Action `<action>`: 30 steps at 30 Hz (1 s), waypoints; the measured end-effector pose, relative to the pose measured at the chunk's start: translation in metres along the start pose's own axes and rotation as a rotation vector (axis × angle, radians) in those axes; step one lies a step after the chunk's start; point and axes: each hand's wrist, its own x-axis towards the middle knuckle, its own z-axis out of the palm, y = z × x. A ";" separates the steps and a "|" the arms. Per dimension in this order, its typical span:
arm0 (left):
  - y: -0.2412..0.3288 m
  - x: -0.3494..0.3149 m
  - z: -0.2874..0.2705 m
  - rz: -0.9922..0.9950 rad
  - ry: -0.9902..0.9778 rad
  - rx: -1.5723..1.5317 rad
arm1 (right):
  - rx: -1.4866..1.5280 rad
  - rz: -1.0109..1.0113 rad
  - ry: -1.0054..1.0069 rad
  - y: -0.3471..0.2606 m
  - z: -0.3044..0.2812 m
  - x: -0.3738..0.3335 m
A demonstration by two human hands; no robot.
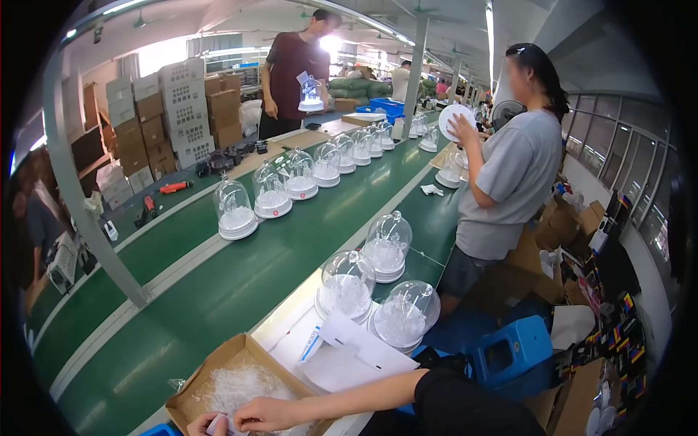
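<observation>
My right hand [267, 415] reaches over the front of a shallow cardboard box [212, 357], its fingers pinched together. My left hand [205, 426] is curled beside it at the lower edge, partly cut off. A small pale piece [227, 423] shows between the two hands; its kind is too small to tell. Inside the box lies a heap of thin clear plastic bits [243, 384]. Right of the box are a white sheet with a cut-out [363, 347] and a white tube with blue marking [311, 343]. Behind them stand three clear domes on white round bases, one a glass-like dome [404, 314].
A green conveyor belt [240, 294] runs into the distance, carrying a row of domes [273, 195]. At right, a co-worker [509, 160] lifts a white disc [456, 123]. Across the belt, another person [294, 76] holds a lit dome [311, 96]. A blue stool [512, 352] stands beside my arm.
</observation>
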 end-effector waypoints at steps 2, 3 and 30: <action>0.000 0.002 0.000 -0.013 0.007 0.006 | 0.112 0.234 -0.049 -0.007 -0.003 -0.001; 0.002 0.003 0.002 0.009 0.022 0.000 | 0.111 0.234 -0.049 -0.006 -0.006 0.001; 0.010 -0.008 0.014 0.039 -0.165 -0.026 | 0.571 0.493 0.183 0.021 -0.011 0.001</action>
